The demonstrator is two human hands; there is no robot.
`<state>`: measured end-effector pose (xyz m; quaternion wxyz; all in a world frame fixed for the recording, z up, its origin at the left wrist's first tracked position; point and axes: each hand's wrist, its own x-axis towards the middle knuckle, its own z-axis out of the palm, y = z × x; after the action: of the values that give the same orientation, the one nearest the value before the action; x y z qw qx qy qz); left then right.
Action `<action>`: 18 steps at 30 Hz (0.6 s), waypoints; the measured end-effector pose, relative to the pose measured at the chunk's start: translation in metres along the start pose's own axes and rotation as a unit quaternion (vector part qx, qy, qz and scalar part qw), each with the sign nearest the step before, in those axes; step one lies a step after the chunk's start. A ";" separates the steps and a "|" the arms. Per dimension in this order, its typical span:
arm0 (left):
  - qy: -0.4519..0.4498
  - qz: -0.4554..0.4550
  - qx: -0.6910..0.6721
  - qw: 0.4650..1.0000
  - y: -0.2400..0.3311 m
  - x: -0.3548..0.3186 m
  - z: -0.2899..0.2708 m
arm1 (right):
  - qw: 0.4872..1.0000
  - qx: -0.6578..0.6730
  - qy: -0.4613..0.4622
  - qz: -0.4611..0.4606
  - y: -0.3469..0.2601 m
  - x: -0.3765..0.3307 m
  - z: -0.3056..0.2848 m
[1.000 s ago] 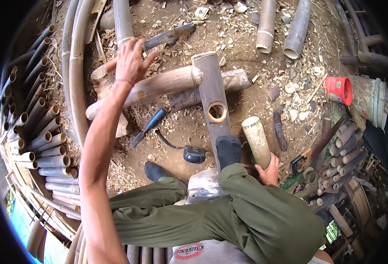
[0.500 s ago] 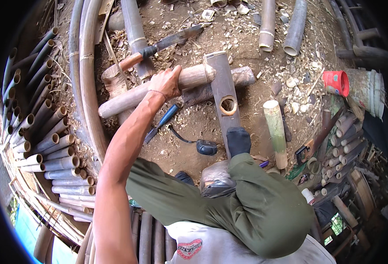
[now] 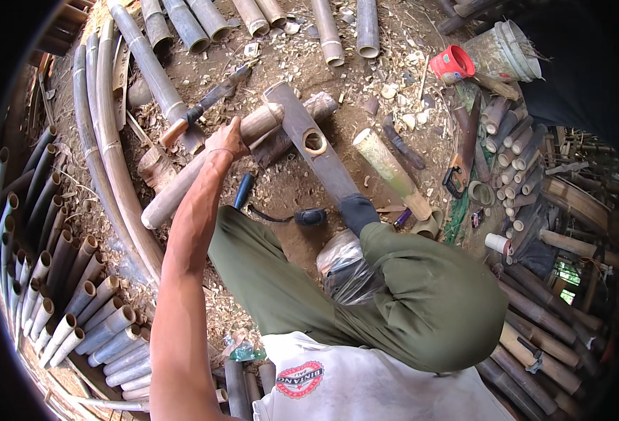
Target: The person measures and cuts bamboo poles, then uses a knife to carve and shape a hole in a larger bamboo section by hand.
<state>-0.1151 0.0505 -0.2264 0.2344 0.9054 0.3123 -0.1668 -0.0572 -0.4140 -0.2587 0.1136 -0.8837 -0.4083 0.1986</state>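
My left hand (image 3: 228, 140) is closed round a thick, light brown bamboo pole (image 3: 176, 188). The pole slants up to the right, and its far end meets the edge of a grey-brown bamboo piece (image 3: 334, 172) with a round hole cut in it. Under these lies a dark, rough log (image 3: 316, 111). My foot in a dark sock (image 3: 358, 212) presses on the near end of the holed piece. Just beyond my left hand is a large knife (image 3: 211, 102) with a wooden handle. A blue-handled tool (image 3: 245, 189) lies nearer me, partly hidden by my knee. My right hand is out of view.
A black tape measure (image 3: 310, 216) lies near my legs. To the right are a greenish bamboo length (image 3: 394, 172), a handsaw (image 3: 457, 177), a red pail (image 3: 453, 64) and stacked bamboo. Long poles (image 3: 109, 140) and many cut tubes (image 3: 102, 326) stand left. Wood chips cover the ground.
The view has turned, so the ground things appear farther left and tilted. My left hand keeps its hold on the bamboo pole, which still meets the holed piece.
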 end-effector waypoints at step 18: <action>0.010 -0.013 0.012 1.000 0.007 -0.001 -0.007 | 0.984 -0.071 0.032 0.158 0.164 0.136 -0.106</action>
<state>-0.1101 0.0495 -0.2180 0.2186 0.9056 0.3242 -0.1642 0.1805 -0.4185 -0.2589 0.0309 -0.9490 -0.2723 0.1560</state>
